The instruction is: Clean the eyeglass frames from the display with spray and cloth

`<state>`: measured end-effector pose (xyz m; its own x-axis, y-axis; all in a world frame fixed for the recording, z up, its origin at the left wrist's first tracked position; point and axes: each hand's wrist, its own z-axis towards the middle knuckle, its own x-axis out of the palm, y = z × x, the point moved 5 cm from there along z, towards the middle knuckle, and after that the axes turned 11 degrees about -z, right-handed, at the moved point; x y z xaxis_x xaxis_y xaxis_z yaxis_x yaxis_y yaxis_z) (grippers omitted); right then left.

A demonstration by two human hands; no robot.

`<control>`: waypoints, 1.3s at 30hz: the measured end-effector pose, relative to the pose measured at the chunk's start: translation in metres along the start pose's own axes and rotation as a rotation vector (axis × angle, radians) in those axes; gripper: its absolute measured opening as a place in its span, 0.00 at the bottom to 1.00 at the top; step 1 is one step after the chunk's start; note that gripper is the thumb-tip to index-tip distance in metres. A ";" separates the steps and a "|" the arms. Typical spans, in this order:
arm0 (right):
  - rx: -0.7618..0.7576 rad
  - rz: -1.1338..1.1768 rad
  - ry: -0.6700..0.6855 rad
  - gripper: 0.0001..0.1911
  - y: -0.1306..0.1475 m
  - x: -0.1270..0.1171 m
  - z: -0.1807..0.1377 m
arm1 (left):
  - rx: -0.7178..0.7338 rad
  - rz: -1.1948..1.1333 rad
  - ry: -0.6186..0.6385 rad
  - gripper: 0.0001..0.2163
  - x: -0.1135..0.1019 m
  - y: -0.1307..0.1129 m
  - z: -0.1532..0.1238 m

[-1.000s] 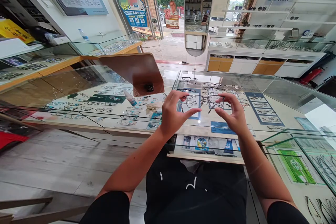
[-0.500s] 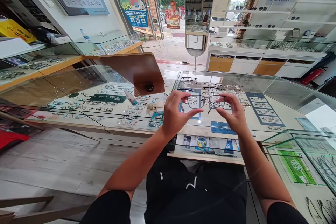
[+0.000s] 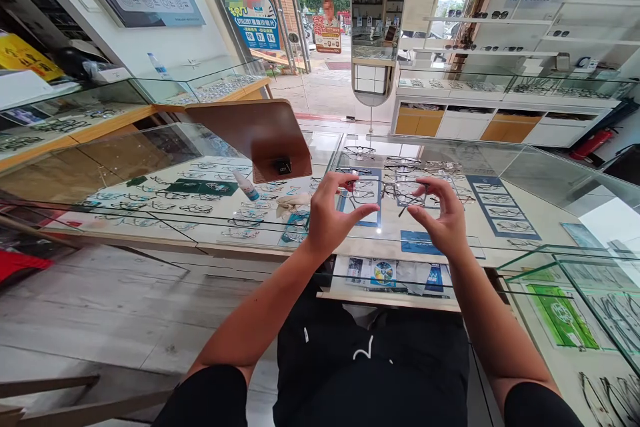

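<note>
A pair of thin-framed eyeglasses is held up between my two hands, above the glass display counter. My left hand grips its left end with the fingers, the thumb stretched out below the lens. At the other end, my right hand pinches the frame near the hinge, thumb below and fingers above. Behind the lenses, more glasses frames lie in the case, so the outline of the held pair partly blends with them.
Left of my hands stands a brown tilted mirror back on the counter. Beside it are a small white bottle and a beige cloth. An open drawer with papers is at my waist. A smaller glass case stands at right.
The eyeglasses have shifted slightly left and tilted a little in my hands. Both hands keep their grip and are nearly in the same place.
</note>
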<state>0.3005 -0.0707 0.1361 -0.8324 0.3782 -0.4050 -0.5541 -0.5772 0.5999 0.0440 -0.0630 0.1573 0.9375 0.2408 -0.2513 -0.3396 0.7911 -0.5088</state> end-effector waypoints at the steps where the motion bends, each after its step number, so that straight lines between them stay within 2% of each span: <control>1: -0.012 -0.023 -0.016 0.24 0.003 0.000 0.000 | -0.020 -0.014 0.001 0.29 0.000 0.003 -0.001; 10: -0.059 -0.047 -0.030 0.24 0.013 0.003 0.003 | -0.092 -0.090 -0.011 0.30 -0.002 0.015 -0.005; 39: 0.041 0.086 0.070 0.26 -0.014 0.010 -0.004 | 0.115 0.043 -0.067 0.27 -0.003 -0.008 -0.004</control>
<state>0.3003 -0.0616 0.1205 -0.8751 0.2761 -0.3974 -0.4818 -0.5744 0.6618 0.0440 -0.0726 0.1591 0.9267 0.3093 -0.2134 -0.3718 0.8376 -0.4002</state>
